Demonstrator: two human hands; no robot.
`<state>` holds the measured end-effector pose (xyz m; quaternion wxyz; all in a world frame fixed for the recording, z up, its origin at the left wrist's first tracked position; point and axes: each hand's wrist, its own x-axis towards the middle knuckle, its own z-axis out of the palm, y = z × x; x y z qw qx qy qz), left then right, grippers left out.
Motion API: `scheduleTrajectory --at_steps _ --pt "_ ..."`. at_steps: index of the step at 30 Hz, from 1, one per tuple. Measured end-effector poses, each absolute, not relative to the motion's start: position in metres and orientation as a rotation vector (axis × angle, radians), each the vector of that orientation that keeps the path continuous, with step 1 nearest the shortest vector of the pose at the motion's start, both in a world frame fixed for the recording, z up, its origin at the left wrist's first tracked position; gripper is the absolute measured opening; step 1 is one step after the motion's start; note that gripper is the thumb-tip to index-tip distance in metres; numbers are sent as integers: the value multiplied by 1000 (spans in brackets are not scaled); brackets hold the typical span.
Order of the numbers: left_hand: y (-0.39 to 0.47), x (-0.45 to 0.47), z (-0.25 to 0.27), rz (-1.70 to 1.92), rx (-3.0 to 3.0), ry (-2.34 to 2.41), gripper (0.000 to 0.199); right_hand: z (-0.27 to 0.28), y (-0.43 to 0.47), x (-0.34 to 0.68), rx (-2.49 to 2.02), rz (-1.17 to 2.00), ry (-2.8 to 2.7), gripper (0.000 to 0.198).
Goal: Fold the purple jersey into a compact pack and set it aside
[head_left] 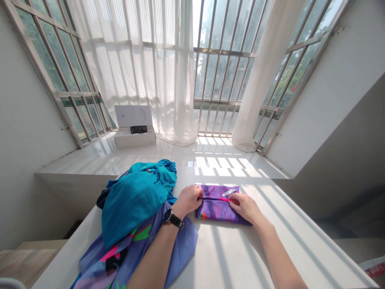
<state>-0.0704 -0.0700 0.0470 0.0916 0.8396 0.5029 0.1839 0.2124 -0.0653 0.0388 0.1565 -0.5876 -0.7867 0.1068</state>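
Observation:
A purple patterned garment [216, 210], folded into a flat rectangle, lies on the white table [228, 257]. A dark and pink edge runs across its middle. My left hand [189, 198] pinches this edge at the left end of the bundle. At the right end, my right hand [243, 204] has its fingers closed on the same edge. Just left of my left hand is a loose heap of clothes, with a teal garment [132, 204] on top and a lavender patterned garment [180, 249] beneath, partly under my left forearm.
A white box [135, 139] with its lid up stands on the window ledge, a black device [138, 129] in it. Sheer white curtains [168, 80] hang before barred windows. The table's right edge slants down toward the lower right.

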Motion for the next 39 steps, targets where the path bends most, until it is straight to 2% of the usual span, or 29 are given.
scheduleTrajectory --at_steps 8,16,27,39 --pt "-70 -74 53 509 2466 1613 14 41 -67 212 -1696 349 -2240 21" --pt "-74 -72 62 539 2514 1577 16 40 -66 212 -1685 351 -2237 20" --pt "-69 -76 48 411 2470 1526 22 43 -68 210 -1703 339 -2251 19" --pt "-74 -70 58 387 2501 1542 20 40 -67 210 -1726 335 -2233 19"
